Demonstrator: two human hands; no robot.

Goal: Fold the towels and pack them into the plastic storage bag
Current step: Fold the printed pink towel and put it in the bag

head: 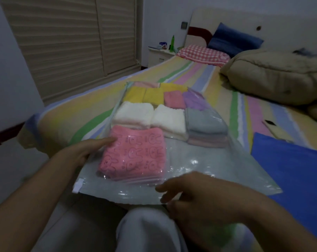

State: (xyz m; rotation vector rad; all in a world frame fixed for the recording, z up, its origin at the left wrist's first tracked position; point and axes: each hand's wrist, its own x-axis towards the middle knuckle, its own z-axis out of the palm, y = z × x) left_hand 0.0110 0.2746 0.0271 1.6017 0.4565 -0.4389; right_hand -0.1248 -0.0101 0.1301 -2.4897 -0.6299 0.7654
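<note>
Hands open: left hand (89,151) straight-fingered on pink towel (134,157) at 8 o'clock of bag (217,160), right hand (199,195) loose over its 6 o'clock edge; bag, on bed (103,110), looks slick, floppy, light, so grip edge corners.

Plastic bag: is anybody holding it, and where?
Left hand: straight fingers only press the bag on its left side. Right hand is blurred at its near edge; grip cannot be told.

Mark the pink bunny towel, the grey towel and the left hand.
pink bunny towel (134,155), head view, centre of its top face.
grey towel (205,122), head view, its top face.
left hand (85,151), head view, back of the hand.
</note>
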